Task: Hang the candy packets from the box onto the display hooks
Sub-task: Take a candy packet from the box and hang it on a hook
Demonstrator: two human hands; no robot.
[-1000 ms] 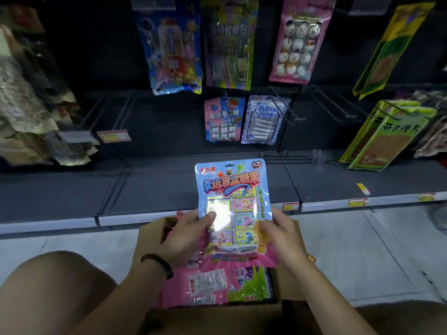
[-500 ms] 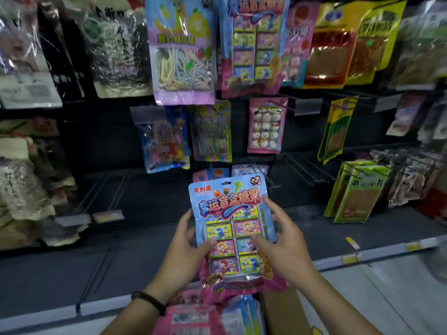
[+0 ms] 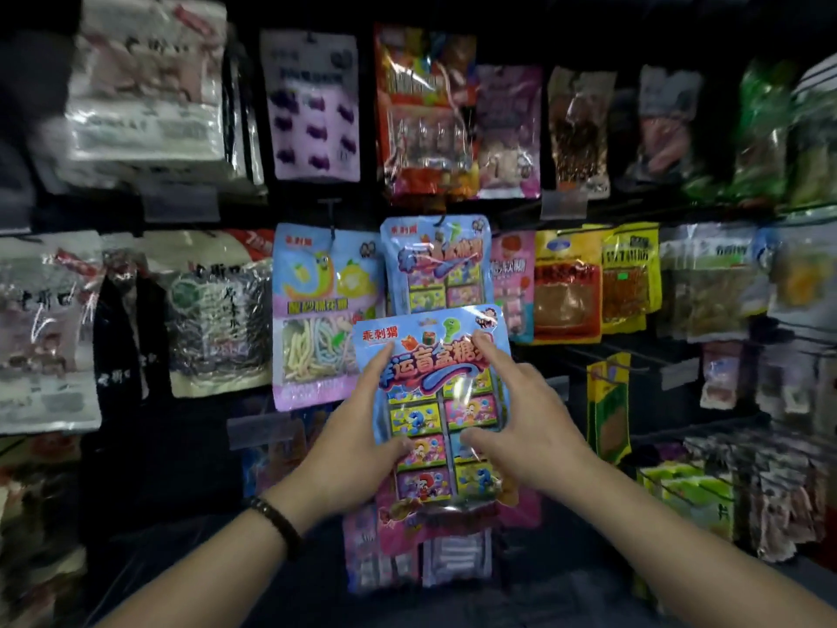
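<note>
I hold a blue candy packet (image 3: 435,401) with red lettering and small coloured boxes upright in front of the display. My left hand (image 3: 358,441) grips its left edge, thumb on the front. My right hand (image 3: 521,419) grips the right edge, index finger stretched up over the lettering. Just above and behind hangs a matching blue candy packet (image 3: 437,265) on a display hook (image 3: 446,219). The top of the held packet overlaps the lower part of the hanging one. The box is out of view.
A blue and purple packet of candy sticks (image 3: 324,315) hangs to the left. Yellow snack packets (image 3: 593,287) hang to the right. Bare metal hooks (image 3: 602,355) jut out at right, below them. Several other packets fill the rows above and on both sides.
Both hands have lifted the blue packet up from the box toward the matching packet on the display. My view has tilted up, so the box and floor have dropped out of sight.
</note>
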